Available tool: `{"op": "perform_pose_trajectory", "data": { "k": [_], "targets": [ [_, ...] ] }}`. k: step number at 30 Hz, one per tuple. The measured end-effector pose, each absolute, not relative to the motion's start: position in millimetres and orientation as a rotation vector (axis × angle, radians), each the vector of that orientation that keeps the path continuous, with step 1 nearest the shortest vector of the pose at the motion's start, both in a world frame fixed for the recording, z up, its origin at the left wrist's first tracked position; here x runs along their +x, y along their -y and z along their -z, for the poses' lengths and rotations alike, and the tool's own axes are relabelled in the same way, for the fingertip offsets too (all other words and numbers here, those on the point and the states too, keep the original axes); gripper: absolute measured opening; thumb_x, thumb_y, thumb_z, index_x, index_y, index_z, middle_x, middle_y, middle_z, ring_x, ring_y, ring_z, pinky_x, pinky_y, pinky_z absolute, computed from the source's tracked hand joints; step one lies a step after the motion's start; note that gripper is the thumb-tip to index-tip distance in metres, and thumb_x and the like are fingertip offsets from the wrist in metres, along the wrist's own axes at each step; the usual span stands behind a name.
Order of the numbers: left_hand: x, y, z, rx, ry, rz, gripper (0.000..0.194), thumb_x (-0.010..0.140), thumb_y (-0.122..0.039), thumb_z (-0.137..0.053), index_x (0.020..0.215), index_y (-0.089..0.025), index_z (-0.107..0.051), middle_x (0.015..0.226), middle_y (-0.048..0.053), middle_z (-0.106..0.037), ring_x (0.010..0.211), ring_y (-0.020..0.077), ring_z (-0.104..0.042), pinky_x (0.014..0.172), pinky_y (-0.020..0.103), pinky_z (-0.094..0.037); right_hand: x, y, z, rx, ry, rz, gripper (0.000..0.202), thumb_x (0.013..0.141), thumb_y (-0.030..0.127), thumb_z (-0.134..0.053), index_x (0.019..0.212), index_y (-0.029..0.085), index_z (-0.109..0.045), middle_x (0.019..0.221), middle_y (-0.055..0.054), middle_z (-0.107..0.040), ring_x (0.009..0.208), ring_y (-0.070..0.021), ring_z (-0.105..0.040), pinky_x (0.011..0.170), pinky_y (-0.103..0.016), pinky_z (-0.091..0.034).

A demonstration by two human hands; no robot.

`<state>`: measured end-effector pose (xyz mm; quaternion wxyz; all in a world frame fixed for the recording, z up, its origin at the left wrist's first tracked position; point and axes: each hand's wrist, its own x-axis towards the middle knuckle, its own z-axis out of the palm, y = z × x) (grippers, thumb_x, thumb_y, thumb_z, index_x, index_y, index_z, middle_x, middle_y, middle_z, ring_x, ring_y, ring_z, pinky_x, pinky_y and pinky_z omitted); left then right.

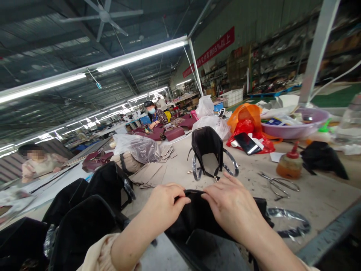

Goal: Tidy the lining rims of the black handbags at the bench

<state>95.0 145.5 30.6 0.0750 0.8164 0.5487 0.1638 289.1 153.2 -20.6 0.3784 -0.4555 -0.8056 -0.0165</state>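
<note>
While the left hand (167, 205) and right hand (229, 201) pinch its far rim between thumbs and fingers, the open black bag (194, 214) sits below them; beyond stands a second bag (208, 136), and far behind, a red banner (210, 52) reads "交付率到95%以上".

Hands (163, 205) bare; left sleeve (94, 256) cream, loose, with textured pinkish-beige inner cuff (106, 246); right sleeve (308, 267) edge cream.

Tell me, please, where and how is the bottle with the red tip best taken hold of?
Probably around the wide body of the bottle, below its narrow red tip. Let the right hand, once free of the black bag, come from the near side, above the metal tool. The bottle stands upright.
</note>
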Motion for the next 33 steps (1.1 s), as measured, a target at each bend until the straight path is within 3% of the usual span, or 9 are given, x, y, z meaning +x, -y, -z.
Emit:
{"op": "perform_pose_trajectory", "data": {
  "k": [10,21,25,30,33],
  "targets": [
    [100,-146,-29,2.511,-1.757,-0.434,0.021,0.085,-0.028,-0.052,0.068,-0.019,-0.059,0.072,0.0,-0.064,0.066,0.0126,-0.059,0.064,0.024,-0.04,288,-150,17,-1.198,2.111,0.018,0.018,0.084,0.019,-0.056,0.067,0.022,-0.062,0.063,0.001,-0.061,0.069,-0.016,-0.055,0.101,-0.04,-0.028],
    [102,-149,-25,2.483,-1.865,-0.408,0.024,0.085,-0.031,-0.051,0.066,-0.019,-0.059,0.066,-0.001,-0.063,0.062,0.0126,-0.056,0.06,0.025,-0.034,287,-147,16,-1.182,2.101,-0.007,0.02,0.083,0.018,-0.054,0.066,0.022,-0.063,0.063,0.002,-0.062,0.069,-0.0152,-0.056,0.101,-0.039,-0.027],
    [102,-148,-25,2.479,-1.893,-0.413,0.023,0.084,-0.031,-0.051,0.066,-0.019,-0.059,0.066,-0.001,-0.063,0.061,0.0126,-0.056,0.06,0.025,-0.033,286,-147,16,-1.214,2.096,0.008,0.016,0.084,0.02,-0.055,0.072,0.023,-0.066,0.069,0.001,-0.065,0.073,-0.0164,-0.058,0.103,-0.042,-0.026],
    [100,-146,-23,2.467,-1.893,-0.434,0.023,0.085,-0.031,-0.051,0.066,-0.019,-0.059,0.066,-0.001,-0.063,0.061,0.0122,-0.056,0.06,0.025,-0.033,281,-143,13,-1.21,2.104,0.003,0.016,0.083,0.023,-0.058,0.096,0.025,-0.067,0.078,0.0,-0.068,0.079,-0.0185,-0.06,0.105,-0.046,-0.022],
    [99,-145,-24,2.476,-1.868,-0.426,0.023,0.085,-0.029,-0.05,0.065,-0.019,-0.059,0.066,-0.001,-0.062,0.062,0.0123,-0.056,0.06,0.025,-0.034,274,-142,13,-1.23,2.105,0.03,0.011,0.083,0.029,-0.06,0.09,0.024,-0.068,0.076,-0.001,-0.068,0.079,-0.0198,-0.059,0.105,-0.049,-0.021]
  ]
}}
